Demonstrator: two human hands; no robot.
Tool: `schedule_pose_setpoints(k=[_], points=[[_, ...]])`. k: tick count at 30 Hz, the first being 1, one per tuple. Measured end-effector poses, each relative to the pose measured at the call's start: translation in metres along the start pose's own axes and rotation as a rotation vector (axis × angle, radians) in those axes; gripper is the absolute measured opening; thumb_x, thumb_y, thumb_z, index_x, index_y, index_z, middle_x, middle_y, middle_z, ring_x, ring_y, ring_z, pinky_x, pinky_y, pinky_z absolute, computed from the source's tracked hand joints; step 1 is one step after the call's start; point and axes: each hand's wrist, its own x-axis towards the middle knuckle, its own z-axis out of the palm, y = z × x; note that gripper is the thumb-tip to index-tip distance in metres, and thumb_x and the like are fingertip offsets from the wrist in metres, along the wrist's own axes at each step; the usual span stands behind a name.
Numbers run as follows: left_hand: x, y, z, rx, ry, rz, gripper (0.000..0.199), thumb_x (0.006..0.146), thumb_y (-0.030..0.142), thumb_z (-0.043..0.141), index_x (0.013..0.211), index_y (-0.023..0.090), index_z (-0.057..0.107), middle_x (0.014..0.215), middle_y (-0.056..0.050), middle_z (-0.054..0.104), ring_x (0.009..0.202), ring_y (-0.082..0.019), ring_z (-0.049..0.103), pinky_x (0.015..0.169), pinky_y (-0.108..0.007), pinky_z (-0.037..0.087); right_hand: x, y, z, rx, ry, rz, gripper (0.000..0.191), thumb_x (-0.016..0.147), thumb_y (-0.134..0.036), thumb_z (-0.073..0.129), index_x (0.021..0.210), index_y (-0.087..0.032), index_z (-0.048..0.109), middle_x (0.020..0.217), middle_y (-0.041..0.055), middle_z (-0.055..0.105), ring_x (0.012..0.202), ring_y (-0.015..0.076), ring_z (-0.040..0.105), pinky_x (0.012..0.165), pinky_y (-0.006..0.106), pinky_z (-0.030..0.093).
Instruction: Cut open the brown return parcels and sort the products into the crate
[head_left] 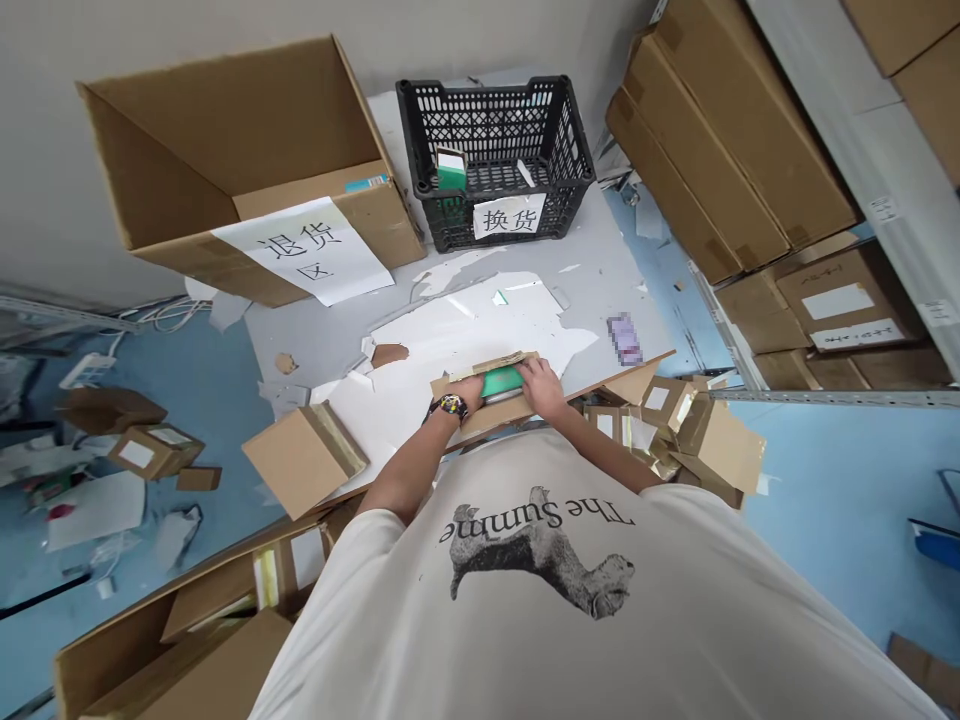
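A small opened cardboard box (496, 413) lies at the front edge of the table, close against my body. Inside it a green box (502, 380) shows between the raised flaps. My left hand (471, 390), with a watch on the wrist, grips the cardboard box at its left end; its fingertips are tucked under the flap and partly hidden. At the right end, my right hand (541, 387) has its fingers bent over the cardboard edge, beside the green box.
Behind stand a large open carton (165, 250) with a paper sign and a black plastic crate (442, 232) holding a small green-and-white box. A closed carton (296, 460) sits left on the table. Torn white paper covers the tabletop. Stacked cartons (720, 150) fill the right shelf.
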Motion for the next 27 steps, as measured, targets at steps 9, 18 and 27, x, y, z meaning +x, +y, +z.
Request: schedule_pose_setpoints(k=[9, 18, 27], points=[[-0.018, -0.009, -0.011, 0.114, 0.08, -0.049, 0.071, 0.093, 0.037, 0.085, 0.159, 0.021, 0.062, 0.151, -0.023, 0.077, 0.144, -0.041, 0.072, 0.122, -0.052, 0.055, 0.002, -0.003, 0.007, 0.038, 0.045, -0.014, 0.07, 0.106, -0.009, 0.051, 0.175, -0.012, 0.054, 0.152, 0.0216, 0.066, 0.143, 0.0377, 0.051, 0.129, 0.052, 0.048], [-0.007, 0.001, -0.026, 0.135, -0.095, -0.026, 0.083, 0.092, 0.041, 0.085, 0.161, 0.01, 0.05, 0.132, -0.028, 0.083, 0.126, -0.043, 0.081, 0.108, -0.047, 0.06, 0.01, -0.003, 0.014, 0.033, 0.034, -0.013, 0.08, 0.102, -0.005, 0.048, 0.181, -0.017, 0.048, 0.159, 0.0196, 0.064, 0.143, 0.0353, 0.053, 0.129, 0.052, 0.05], [-0.022, -0.016, -0.045, 0.061, -0.011, 0.028, 0.072, 0.092, 0.044, 0.084, 0.154, 0.019, 0.056, 0.129, -0.02, 0.085, 0.12, -0.039, 0.082, 0.107, -0.044, 0.057, 0.003, -0.006, 0.02, 0.13, 0.139, 0.153, 0.076, 0.103, -0.007, 0.048, 0.177, -0.024, 0.058, 0.157, 0.0179, 0.062, 0.14, 0.0326, 0.06, 0.119, 0.046, 0.059]])
